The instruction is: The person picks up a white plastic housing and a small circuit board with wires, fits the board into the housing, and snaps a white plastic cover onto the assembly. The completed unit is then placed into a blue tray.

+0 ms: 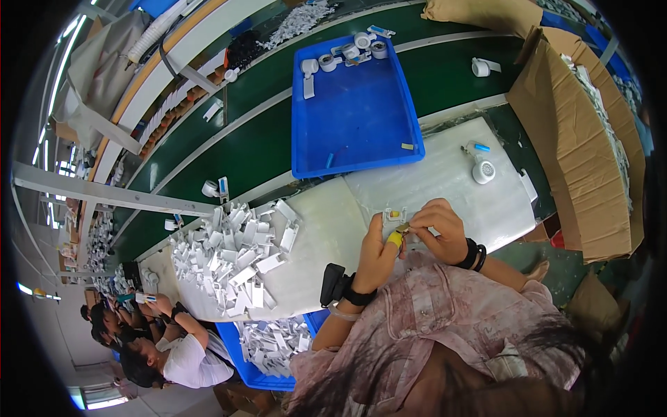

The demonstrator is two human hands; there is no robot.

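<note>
My left hand [379,254] is closed around a small bright yellow piece [396,239] near the front edge of the white-covered worktop. The fingertips of my right hand [441,233] pinch together right beside it, at a tiny brassy bit [403,228]; which hand carries that bit is unclear. Just beyond my fingers lies a small white plastic part [394,216] with a yellow spot on it. Farther right on the worktop rests a white round-headed part [483,171] with a perforated face and a blue piece [481,147] at its end.
A shallow blue tray [358,132] holds several white round parts along its far side. White plastic housings [240,254] are heaped left, above a blue bin [267,382] of similar pieces. A cardboard box [566,139] stands right. Co-workers [187,361] sit at far left.
</note>
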